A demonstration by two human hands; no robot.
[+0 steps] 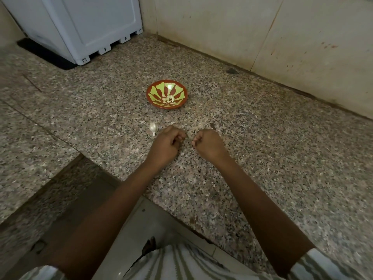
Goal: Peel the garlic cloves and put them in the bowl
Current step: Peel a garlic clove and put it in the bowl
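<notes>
The left hand (167,141) and right hand (209,143) curl mid-table. Holding anything? I cannot tell. An unpeeled clove (153,128) lies beside the left, the bowl (149,93) beyond, likely kept reachable.

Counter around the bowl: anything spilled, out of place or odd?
Nothing spilled. The bowl sits upright with peeled cloves inside. One white garlic piece lies loose on the counter beside the left hand, and a small dark scrap lies by the right hand.
</notes>
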